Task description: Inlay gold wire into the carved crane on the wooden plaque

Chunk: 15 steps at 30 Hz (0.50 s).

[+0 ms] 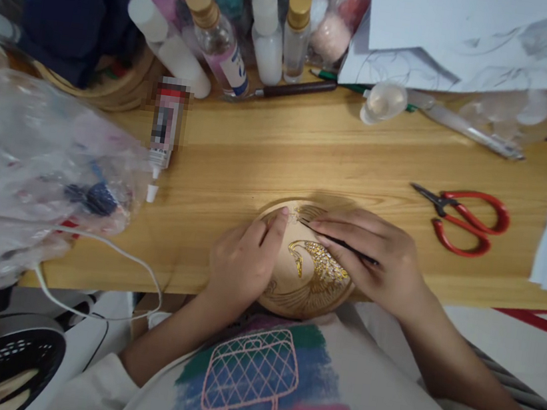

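Note:
A round wooden disc point(311, 284) with a gold bird design lies at the near edge of the wooden table point(269, 157). My left hand point(243, 261) rests on the disc's left side, fingers curled, thumb pressing its upper rim and holding it steady. My right hand point(372, 255) lies over the disc's right side, pinching a thin dark tool point(336, 241) whose tip points left onto the upper part of the design.
Red-handled scissors point(463, 220) lie to the right. A glue tube point(164, 127) and a crumpled plastic bag point(31, 166) lie at left, with a white cable point(111, 251). Bottles point(224, 44), a brush point(293, 88), a small cup point(382, 102) and papers point(477, 37) line the far edge.

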Available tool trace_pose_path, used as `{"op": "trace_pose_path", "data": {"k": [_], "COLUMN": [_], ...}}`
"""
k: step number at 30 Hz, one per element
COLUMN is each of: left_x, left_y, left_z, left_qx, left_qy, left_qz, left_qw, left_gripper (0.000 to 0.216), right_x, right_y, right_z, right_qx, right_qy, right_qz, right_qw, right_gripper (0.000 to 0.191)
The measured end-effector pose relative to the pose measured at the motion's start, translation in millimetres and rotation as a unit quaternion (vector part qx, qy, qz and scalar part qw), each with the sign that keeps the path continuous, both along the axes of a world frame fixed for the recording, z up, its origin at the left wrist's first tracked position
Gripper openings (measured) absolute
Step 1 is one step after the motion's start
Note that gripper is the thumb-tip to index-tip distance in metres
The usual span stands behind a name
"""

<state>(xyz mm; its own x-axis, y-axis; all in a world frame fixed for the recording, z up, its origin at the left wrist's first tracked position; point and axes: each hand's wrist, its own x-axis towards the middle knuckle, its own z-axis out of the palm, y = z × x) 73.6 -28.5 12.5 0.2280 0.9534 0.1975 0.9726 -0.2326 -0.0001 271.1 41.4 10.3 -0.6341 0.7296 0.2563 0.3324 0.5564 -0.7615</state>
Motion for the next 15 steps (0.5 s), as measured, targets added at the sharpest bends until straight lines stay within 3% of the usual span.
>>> {"op": "trace_pose_path", "data": {"k": [8, 15], "left_x": [1.2, 1.8], "left_y": [1.6, 1.3], "left_z": [-0.8, -4.2], "left_qx": [0.016, 0.039], "left_qy": [0.027, -0.018], "left_qz": [0.004, -0.007], "left_qw": [1.000, 0.999], "left_gripper": [0.026, 0.023], "right_x": [-2.8, -2.8], "right_y": [-3.0, -3.8], "right_z": [2.3, 0.9], "right_qx": [-0.017, -0.021], "right_qy": [-0.005, 0.001], "right_qz": [-0.018, -0.022], "right_qw": [1.000, 1.000], "right_gripper": [0.024, 0.025]}}
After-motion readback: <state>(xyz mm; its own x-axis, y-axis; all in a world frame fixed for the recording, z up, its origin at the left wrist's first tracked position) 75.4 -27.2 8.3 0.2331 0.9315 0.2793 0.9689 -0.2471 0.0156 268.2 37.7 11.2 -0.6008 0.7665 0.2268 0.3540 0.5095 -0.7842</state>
